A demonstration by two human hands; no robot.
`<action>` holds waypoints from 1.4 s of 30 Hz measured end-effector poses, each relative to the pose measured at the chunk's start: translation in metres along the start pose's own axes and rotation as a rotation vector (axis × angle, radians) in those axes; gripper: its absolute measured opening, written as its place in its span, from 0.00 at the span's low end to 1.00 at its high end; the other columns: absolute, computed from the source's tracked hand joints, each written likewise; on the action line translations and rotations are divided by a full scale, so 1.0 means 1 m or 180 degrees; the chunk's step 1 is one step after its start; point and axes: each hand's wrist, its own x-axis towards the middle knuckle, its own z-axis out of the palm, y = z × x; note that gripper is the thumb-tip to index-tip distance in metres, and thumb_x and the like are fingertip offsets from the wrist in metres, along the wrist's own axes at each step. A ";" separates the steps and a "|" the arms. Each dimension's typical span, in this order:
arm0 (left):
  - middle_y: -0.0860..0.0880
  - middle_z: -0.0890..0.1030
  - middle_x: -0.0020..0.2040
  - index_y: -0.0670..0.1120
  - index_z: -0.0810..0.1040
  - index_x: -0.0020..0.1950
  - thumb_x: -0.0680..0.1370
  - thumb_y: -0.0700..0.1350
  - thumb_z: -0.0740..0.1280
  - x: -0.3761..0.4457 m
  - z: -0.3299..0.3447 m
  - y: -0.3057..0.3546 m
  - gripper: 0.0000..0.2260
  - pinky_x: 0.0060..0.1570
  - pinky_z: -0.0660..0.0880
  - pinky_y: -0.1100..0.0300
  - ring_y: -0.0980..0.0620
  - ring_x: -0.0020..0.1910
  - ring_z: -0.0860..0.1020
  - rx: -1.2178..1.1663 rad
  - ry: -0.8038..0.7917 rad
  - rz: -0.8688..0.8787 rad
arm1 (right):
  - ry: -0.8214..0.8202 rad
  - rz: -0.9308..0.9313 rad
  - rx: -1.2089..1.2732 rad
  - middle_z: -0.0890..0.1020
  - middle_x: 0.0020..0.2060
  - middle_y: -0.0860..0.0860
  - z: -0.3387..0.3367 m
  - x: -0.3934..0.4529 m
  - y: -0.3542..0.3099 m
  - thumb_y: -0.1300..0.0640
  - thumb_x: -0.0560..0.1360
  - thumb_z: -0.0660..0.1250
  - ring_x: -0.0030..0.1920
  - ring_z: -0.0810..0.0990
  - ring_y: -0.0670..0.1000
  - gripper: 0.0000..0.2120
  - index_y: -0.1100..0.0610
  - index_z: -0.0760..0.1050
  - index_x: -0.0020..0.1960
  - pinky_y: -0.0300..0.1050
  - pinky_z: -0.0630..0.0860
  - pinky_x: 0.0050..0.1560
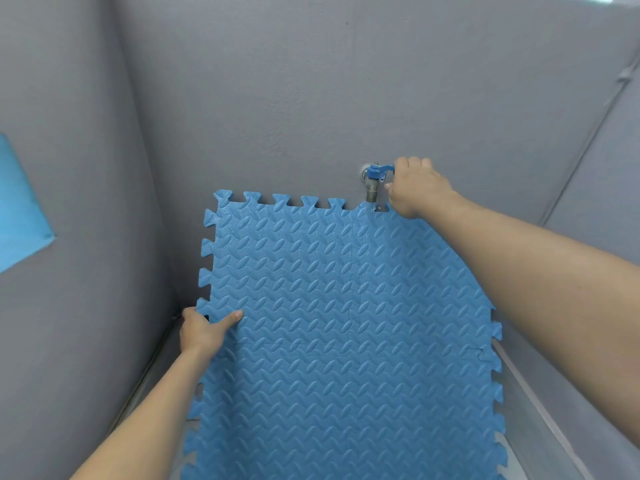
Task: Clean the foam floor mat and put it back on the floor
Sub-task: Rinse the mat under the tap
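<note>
A blue foam floor mat [339, 334] made of interlocking puzzle tiles with a raised leaf pattern leans upright against a grey wall, filling the lower middle of the head view. My left hand [204, 329] grips its left toothed edge, thumb lying across the front face. A metal wall tap [372, 183] with a blue lever handle sticks out just above the mat's top right corner. My right hand [414, 188] holds that blue handle with curled fingers. A thin stream of water runs from the spout onto the mat's top edge.
Grey walls [277, 98] close in on the left, back and right, forming a narrow corner. A blue panel [19, 206] shows on the left wall. Pale floor strips [540, 403] run along both sides of the mat.
</note>
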 end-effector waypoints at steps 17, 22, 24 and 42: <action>0.51 0.85 0.49 0.45 0.80 0.56 0.59 0.45 0.82 0.032 -0.010 0.028 0.27 0.46 0.80 0.58 0.52 0.47 0.84 0.0236 -0.1456 0.0296 | 0.0607 -0.0100 0.0210 0.69 0.65 0.61 0.022 0.005 0.003 0.51 0.81 0.58 0.67 0.65 0.60 0.21 0.64 0.64 0.68 0.53 0.68 0.62; 0.54 0.84 0.49 0.47 0.78 0.55 0.64 0.45 0.80 0.024 -0.006 0.022 0.22 0.36 0.76 0.70 0.60 0.43 0.83 0.0072 -0.1259 0.0574 | 0.0950 -0.0314 0.0623 0.66 0.71 0.56 0.038 -0.008 0.018 0.52 0.80 0.61 0.74 0.59 0.57 0.28 0.59 0.58 0.76 0.55 0.69 0.64; 0.54 0.84 0.49 0.48 0.78 0.54 0.64 0.45 0.80 0.025 -0.003 0.018 0.21 0.36 0.76 0.70 0.60 0.43 0.83 0.0050 -0.1242 0.0664 | 0.1235 -0.0516 0.0904 0.62 0.76 0.53 0.053 -0.018 0.027 0.53 0.80 0.61 0.78 0.53 0.55 0.31 0.58 0.54 0.79 0.54 0.63 0.71; 0.54 0.85 0.47 0.48 0.80 0.52 0.65 0.45 0.79 0.027 0.019 0.007 0.17 0.46 0.79 0.59 0.58 0.44 0.84 0.0013 -0.1109 0.1158 | 0.1091 -0.0137 0.0753 0.51 0.80 0.55 0.246 -0.087 -0.088 0.41 0.81 0.48 0.79 0.46 0.61 0.32 0.56 0.49 0.80 0.63 0.46 0.77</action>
